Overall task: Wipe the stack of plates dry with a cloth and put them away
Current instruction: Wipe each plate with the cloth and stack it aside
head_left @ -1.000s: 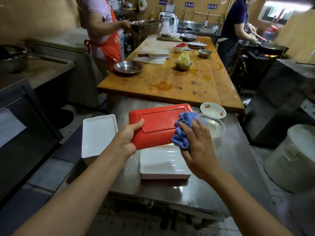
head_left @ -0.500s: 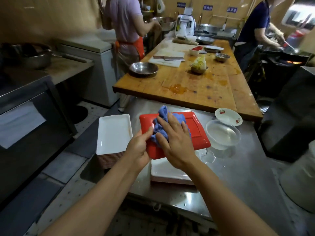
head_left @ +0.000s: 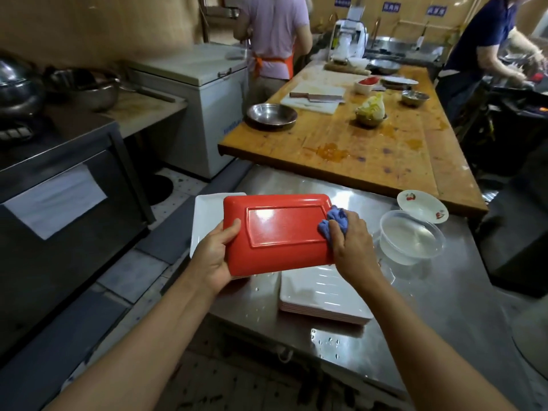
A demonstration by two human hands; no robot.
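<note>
Above the steel worktop (head_left: 444,307), the red rectangular plate (head_left: 278,232) is up in the air, underside facing the camera, its raised foot ring catching the light. The left hand (head_left: 215,256) grips the plate's left short edge, thumb laid across the red back and fingers curled out of sight behind it. The right hand (head_left: 353,247) is curled round a bunched blue cloth (head_left: 333,221) and presses it against the plate's right end, near the upper corner. Directly below, a stack of white rectangular plates (head_left: 320,295) sits on the worktop, water beading on the top one and droplets scattered on the steel around it. A second stack of white plates (head_left: 204,221) shows off to the left, partly hidden behind the red plate and the left hand. To the right, a clear plastic bowl (head_left: 412,237) stands on the steel, and just beyond it a small white dish with red motifs (head_left: 422,206). Further back runs a long wooden table (head_left: 370,152) carrying a steel pan (head_left: 271,115), a cleaver on a white board (head_left: 315,97) and a cut cabbage (head_left: 372,108). A person in an orange apron (head_left: 274,37) stands at its far left, back turned, and another in dark blue (head_left: 486,40) works at the right.
</note>
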